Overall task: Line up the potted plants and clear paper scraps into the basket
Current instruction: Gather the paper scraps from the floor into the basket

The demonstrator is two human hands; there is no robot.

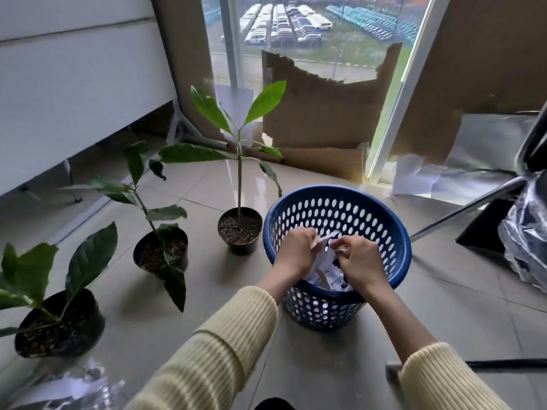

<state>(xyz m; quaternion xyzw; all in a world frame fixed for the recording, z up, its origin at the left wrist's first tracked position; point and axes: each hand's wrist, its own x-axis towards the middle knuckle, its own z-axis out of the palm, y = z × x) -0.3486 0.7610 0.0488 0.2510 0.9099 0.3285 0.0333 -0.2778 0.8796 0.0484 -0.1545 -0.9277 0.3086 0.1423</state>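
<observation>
Three potted plants stand in a diagonal row on the tiled floor: a near pot (60, 327) at the left, a middle pot (161, 251), and a far pot (240, 229) with a tall stem. A blue perforated basket (384, 214) stands right of the far pot, with white paper scraps (325, 276) inside. Both hands are over the basket's mouth. My left hand (296, 250) and my right hand (359, 258) pinch the same white paper scrap (328, 238) between them.
Torn cardboard (325, 113) leans against the window behind the basket. White paper sheets (414, 179) lie on the floor at the back right. A chair base and a plastic bag (524, 232) stand at the right. More plastic and paper (59, 392) lie at the bottom left.
</observation>
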